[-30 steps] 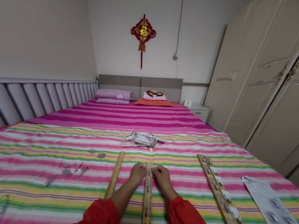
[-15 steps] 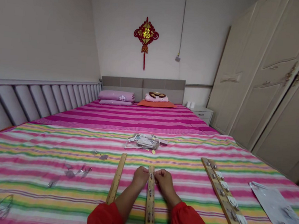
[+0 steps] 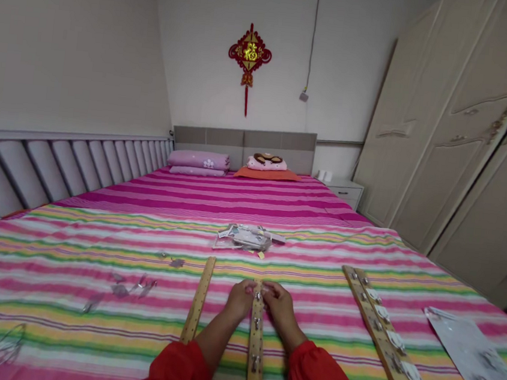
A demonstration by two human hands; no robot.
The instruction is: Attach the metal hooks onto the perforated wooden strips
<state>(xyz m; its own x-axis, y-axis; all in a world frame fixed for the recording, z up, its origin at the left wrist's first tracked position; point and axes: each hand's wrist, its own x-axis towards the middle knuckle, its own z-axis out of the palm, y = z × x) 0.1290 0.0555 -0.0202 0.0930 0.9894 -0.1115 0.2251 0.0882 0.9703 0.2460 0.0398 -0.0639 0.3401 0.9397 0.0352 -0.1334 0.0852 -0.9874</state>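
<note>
Both hands are meeting at the far end of the middle wooden strip (image 3: 256, 338), probably to steady a small metal piece (image 3: 258, 296) there; the left hand (image 3: 239, 300) and right hand (image 3: 278, 306) are pinching closely (what exactly is between the fingertips, I cannot tell). The strip is lying lengthwise between the forearms, likely for even reach.
</note>
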